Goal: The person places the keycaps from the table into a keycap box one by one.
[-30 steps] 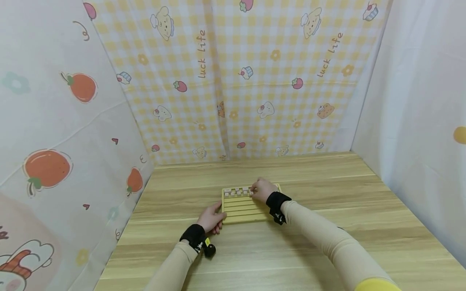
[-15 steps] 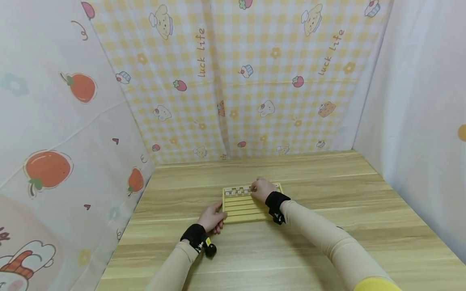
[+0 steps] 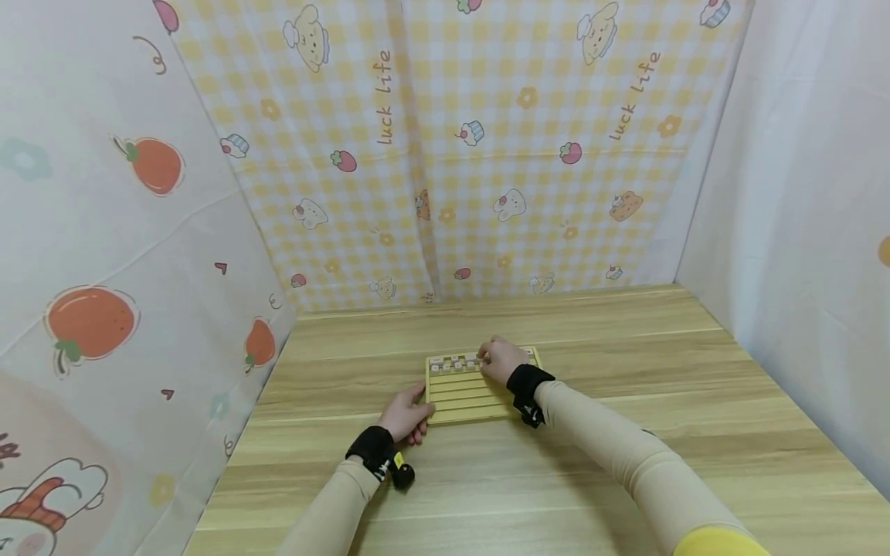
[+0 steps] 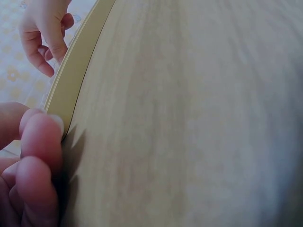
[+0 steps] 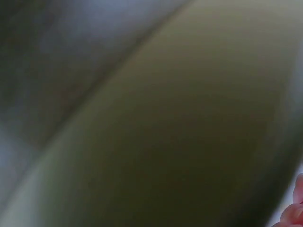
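A shallow yellow tray (image 3: 462, 398) with raised ridges across it lies on the table. Along its far side sit two rows of small pale blocks (image 3: 446, 367) with dark marks on top. My left hand (image 3: 403, 415) grips the tray's left edge, thumb over the rim; in the left wrist view its curled fingers (image 4: 40, 142) lie against the yellow side wall (image 4: 78, 66). My right hand (image 3: 502, 361) reaches over the tray's far right part, its fingertips pinching at a small block in the nearer row, mostly hidden by the fingers.
The wooden table (image 3: 556, 486) runs back to a yellow checked cloth (image 3: 487, 177). White cloths hang at the left (image 3: 188, 232) and right (image 3: 793, 216). A large blurred tan surface (image 5: 180, 118) fills most of the right wrist view.
My right hand stays over the same spot with slight finger movement at the row of blocks. The left hand keeps its hold on the tray. The head view shifts slightly.
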Motion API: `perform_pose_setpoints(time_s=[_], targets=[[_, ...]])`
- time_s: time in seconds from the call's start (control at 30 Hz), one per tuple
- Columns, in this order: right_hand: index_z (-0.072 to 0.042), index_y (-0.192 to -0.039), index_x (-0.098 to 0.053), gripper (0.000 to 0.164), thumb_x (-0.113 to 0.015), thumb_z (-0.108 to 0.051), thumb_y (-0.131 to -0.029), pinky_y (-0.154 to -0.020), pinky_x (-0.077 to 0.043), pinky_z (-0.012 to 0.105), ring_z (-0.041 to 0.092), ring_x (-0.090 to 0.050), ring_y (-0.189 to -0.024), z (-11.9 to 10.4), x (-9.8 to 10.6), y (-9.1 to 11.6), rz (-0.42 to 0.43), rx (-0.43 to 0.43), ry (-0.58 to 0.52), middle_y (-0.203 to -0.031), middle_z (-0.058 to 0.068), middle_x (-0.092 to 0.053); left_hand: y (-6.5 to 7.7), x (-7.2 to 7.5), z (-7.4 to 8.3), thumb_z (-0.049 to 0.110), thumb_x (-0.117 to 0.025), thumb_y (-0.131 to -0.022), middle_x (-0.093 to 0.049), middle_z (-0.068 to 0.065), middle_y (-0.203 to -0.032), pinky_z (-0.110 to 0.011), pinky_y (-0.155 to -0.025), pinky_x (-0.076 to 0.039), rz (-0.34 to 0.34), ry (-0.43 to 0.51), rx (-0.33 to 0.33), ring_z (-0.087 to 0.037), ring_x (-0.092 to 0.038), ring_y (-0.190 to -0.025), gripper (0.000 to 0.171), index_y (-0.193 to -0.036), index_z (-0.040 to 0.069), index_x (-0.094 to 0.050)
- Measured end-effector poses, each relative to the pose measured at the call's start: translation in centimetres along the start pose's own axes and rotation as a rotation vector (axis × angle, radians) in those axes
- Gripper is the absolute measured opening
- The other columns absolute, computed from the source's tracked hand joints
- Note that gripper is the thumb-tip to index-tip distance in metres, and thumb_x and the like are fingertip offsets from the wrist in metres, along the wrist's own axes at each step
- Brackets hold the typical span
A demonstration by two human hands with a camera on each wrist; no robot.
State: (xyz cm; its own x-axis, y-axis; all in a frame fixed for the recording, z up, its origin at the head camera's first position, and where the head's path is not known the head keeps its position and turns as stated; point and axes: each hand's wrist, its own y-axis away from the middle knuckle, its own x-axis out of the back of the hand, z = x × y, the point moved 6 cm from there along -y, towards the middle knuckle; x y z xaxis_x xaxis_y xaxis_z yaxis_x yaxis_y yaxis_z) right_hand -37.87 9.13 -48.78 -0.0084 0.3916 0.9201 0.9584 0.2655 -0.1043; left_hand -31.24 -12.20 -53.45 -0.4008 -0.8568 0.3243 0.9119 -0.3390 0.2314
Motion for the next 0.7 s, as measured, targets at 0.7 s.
perform_pose_setpoints(time_s=[0.7], targets=[[-0.001, -0.101, -0.073, 0.016, -0.06, -0.007, -0.093, -0.075, -0.048, 0.041, 0.025, -0.056, -0.083, 4.7, 4.7, 2.3, 0.007, -0.009, -0.117, -0.101, 0.014, -0.062, -0.1, -0.3, 0.0, 0.019, -0.057, -0.098, -0.054, -0.003, -0.054, -0.026, -0.036, -0.043, -0.013, -0.019, 0.027, -0.012, -0.05, -0.038, 0.071, -0.154, 0.002, -0.018]])
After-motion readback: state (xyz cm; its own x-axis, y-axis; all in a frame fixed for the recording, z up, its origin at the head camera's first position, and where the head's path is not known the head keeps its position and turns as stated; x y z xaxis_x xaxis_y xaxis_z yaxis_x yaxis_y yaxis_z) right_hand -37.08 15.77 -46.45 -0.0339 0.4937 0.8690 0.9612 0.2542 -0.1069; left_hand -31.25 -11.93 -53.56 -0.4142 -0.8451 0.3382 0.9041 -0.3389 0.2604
